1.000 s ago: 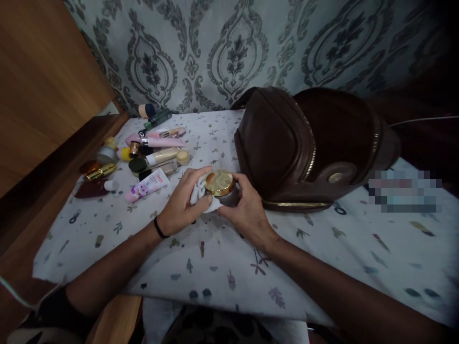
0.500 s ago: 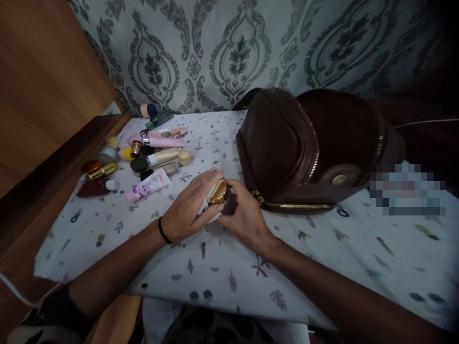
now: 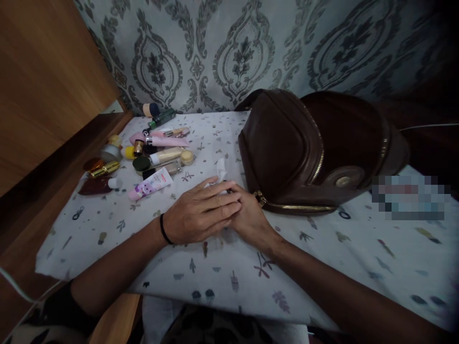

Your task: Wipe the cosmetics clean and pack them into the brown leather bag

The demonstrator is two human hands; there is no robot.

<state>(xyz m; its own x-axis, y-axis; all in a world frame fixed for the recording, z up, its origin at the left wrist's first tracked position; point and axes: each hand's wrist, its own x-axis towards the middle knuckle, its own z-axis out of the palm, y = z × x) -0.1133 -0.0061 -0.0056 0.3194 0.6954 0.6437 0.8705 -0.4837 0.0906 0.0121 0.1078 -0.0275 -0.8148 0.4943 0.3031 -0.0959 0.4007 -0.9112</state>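
Above the middle of the cloth my two hands are pressed together. My left hand (image 3: 202, 210), with a black band at the wrist, lies over the front of my right hand, its fingers closed round a white wipe (image 3: 221, 168) whose crumpled end sticks up past the fingertips. My right hand (image 3: 249, 215) is curled from the other side. The small gold-topped container seen in the earlier frame is hidden between the palms now. A pink and white tube (image 3: 151, 184) lies left of my left hand.
A brown leather backpack (image 3: 279, 148) lies close behind and right of my hands. To the left are several cosmetics, among them a cream tube (image 3: 167, 155), a gold tube (image 3: 103, 169) and a dark red bottle (image 3: 96, 185). A patterned curtain (image 3: 201, 57) hangs behind; wooden panels edge the left.
My left hand has folded over the gold-topped container, covering it from view. The end of the white wipe now sticks up beyond the fingers. My right hand has hardly moved.
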